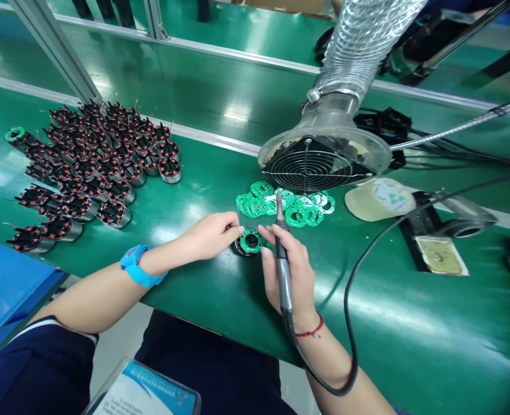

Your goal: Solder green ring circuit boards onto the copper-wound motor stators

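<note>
**Soldering position at green desk (410, 323)**

Fume hood (324, 155) hangs near the back edge. Wound motor stators (116, 212) stand left of it, from back edge toward front edge. Loose ring circuit boards (310, 216) lie heaped before the hood. Right hand (297, 270) closed around soldering iron (284, 282), tip toward back edge. Left hand (211, 235) at the single stator (238, 249); cannot tell whether it pinches. Stator, topped by a ring board (249, 250), sits between both hands.

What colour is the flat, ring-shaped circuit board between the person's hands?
The flat, ring-shaped circuit board is green, seen best in the head view.
</note>
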{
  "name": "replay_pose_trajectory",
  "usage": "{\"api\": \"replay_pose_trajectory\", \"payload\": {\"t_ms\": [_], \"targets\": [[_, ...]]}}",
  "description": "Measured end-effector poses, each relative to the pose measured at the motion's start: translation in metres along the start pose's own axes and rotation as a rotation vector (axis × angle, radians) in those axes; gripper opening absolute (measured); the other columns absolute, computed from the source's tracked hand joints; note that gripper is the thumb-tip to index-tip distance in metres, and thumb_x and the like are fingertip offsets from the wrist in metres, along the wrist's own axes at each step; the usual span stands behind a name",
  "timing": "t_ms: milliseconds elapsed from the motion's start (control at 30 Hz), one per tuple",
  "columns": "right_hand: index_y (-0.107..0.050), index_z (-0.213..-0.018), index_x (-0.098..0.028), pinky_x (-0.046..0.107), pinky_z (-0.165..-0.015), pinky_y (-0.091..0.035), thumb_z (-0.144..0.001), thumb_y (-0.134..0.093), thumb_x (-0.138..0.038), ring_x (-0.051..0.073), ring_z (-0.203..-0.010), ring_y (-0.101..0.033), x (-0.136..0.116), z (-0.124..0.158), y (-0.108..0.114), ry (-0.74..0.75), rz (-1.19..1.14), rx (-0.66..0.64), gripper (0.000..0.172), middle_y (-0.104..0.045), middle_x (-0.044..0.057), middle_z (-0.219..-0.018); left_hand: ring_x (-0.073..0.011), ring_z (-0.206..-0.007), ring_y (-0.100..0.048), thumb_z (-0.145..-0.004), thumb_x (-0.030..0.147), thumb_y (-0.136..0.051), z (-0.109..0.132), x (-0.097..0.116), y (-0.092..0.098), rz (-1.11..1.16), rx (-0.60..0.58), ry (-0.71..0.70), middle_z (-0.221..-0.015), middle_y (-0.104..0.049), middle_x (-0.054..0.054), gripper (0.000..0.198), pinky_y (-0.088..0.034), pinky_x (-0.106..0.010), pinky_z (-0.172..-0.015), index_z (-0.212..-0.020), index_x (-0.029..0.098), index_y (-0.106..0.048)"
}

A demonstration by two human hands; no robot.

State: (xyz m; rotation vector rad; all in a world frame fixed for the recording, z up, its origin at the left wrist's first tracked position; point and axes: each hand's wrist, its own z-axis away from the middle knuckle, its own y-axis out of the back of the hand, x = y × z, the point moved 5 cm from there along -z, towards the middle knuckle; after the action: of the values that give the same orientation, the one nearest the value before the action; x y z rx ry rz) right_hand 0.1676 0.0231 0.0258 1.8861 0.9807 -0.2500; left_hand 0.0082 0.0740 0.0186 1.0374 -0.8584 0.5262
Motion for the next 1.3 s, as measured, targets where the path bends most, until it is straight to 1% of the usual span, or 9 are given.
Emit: {"api": "replay_pose_trajectory", "payload": {"t_ms": [167, 267, 333, 533, 633, 733, 800, 1033, 1300], "targets": [[-0.051, -0.132, -0.023, 0.041, -0.087, -0.053, -0.092, -0.054, -0.016, 0.022, -0.093, -0.071, 0.007, 0.007, 0.012, -0.027, -0.089, 0.084, 0.042, -0.077, 0.003, -0.091, -0.0105, -0.06, -0.044, -0.089, 0.022, -0.048, 0.001, 0.002, 0.004, 0.002, -0.016, 0.015, -0.063, -0.049, 0.004, 0.016, -0.032, -0.024, -0.057, -0.074, 0.017, -0.054], [-0.054, -0.131, -0.024, 0.041, -0.084, -0.054, -0.09, -0.057, -0.017, 0.022, -0.083, -0.071, 0.012, 0.012, 0.019, -0.036, -0.142, 0.156, 0.042, -0.076, 0.002, -0.081, -0.01, -0.058, -0.043, -0.088, 0.022, -0.049, 0.001, 0.005, 0.005, -0.007, -0.022, 0.024, -0.061, -0.048, 0.005, 0.017, -0.031, -0.024, -0.056, -0.072, 0.017, -0.054], [-0.055, -0.131, -0.024, 0.041, -0.08, -0.054, -0.09, -0.058, -0.018, 0.021, -0.078, -0.07, 0.014, 0.014, 0.022, -0.044, -0.158, 0.182, 0.042, -0.075, 0.002, -0.079, -0.0099, -0.056, -0.042, -0.088, 0.024, -0.049, 0.002, 0.006, 0.004, -0.027, -0.008, 0.025, -0.059, -0.047, 0.005, 0.02, -0.03, -0.024, -0.055, -0.07, 0.017, -0.053], [-0.061, -0.122, -0.025, 0.038, -0.07, -0.056, -0.089, -0.059, -0.022, 0.021, -0.072, -0.07, 0.014, 0.015, 0.028, -0.05, -0.17, 0.21, 0.033, -0.075, 0.004, -0.089, -0.0108, -0.052, -0.039, -0.088, 0.022, -0.048, 0.002, 0.012, 0.001, -0.204, 0.09, -0.013, -0.055, -0.044, 0.005, 0.024, -0.027, -0.026, -0.054, -0.064, 0.019, -0.047], [-0.064, -0.115, -0.025, 0.035, -0.064, -0.056, -0.09, -0.057, -0.023, 0.019, -0.064, -0.069, 0.014, 0.018, 0.031, -0.055, -0.24, 0.243, 0.026, -0.072, 0.002, -0.08, -0.0134, -0.056, -0.044, -0.089, 0.02, -0.045, 0.003, 0.016, -0.001, -0.34, 0.108, -0.035, -0.058, -0.049, 0.002, 0.023, -0.031, -0.027, -0.058, -0.066, 0.018, -0.049], [-0.067, -0.109, -0.024, 0.035, -0.06, -0.055, -0.091, -0.054, -0.025, 0.018, -0.056, -0.066, 0.014, 0.02, 0.031, -0.043, -0.331, 0.219, 0.021, -0.068, -0.001, -0.069, -0.0165, -0.063, -0.05, -0.091, 0.02, -0.042, 0.003, 0.017, -0.004, -0.437, 0.117, -0.068, -0.065, -0.054, -0.002, 0.024, -0.036, -0.029, -0.062, -0.069, 0.018, -0.05], [-0.067, -0.108, -0.024, 0.036, -0.061, -0.055, -0.092, -0.054, -0.026, 0.018, -0.055, -0.065, 0.013, 0.02, 0.03, -0.038, -0.364, 0.197, 0.021, -0.067, -0.001, -0.066, -0.017, -0.065, -0.051, -0.092, 0.021, -0.04, 0.003, 0.018, -0.005, -0.467, 0.122, -0.079, -0.066, -0.054, -0.002, 0.025, -0.037, -0.029, -0.063, -0.069, 0.019, -0.049], [-0.068, -0.103, -0.023, 0.034, -0.059, -0.057, -0.093, -0.054, -0.03, 0.017, -0.054, -0.066, 0.012, 0.016, 0.028, -0.086, -0.345, 0.146, 0.019, -0.068, -0.001, -0.066, -0.0158, -0.063, -0.047, -0.092, 0.022, -0.04, 0.003, 0.019, -0.006, -0.519, 0.142, -0.089, -0.064, -0.049, 0.0, 0.026, -0.036, -0.029, -0.063, -0.066, 0.02, -0.04], [-0.067, -0.102, -0.023, 0.035, -0.061, -0.058, -0.093, -0.053, -0.03, 0.017, -0.057, -0.068, 0.009, 0.015, 0.03, -0.051, -0.337, 0.154, 0.019, -0.069, 0.0, -0.069, -0.0166, -0.066, -0.052, -0.093, 0.021, -0.038, 0.005, 0.018, -0.01, -0.604, 0.175, -0.108, -0.068, -0.054, -0.002, 0.023, -0.039, -0.029, -0.064, -0.072, 0.019, -0.047]]}}
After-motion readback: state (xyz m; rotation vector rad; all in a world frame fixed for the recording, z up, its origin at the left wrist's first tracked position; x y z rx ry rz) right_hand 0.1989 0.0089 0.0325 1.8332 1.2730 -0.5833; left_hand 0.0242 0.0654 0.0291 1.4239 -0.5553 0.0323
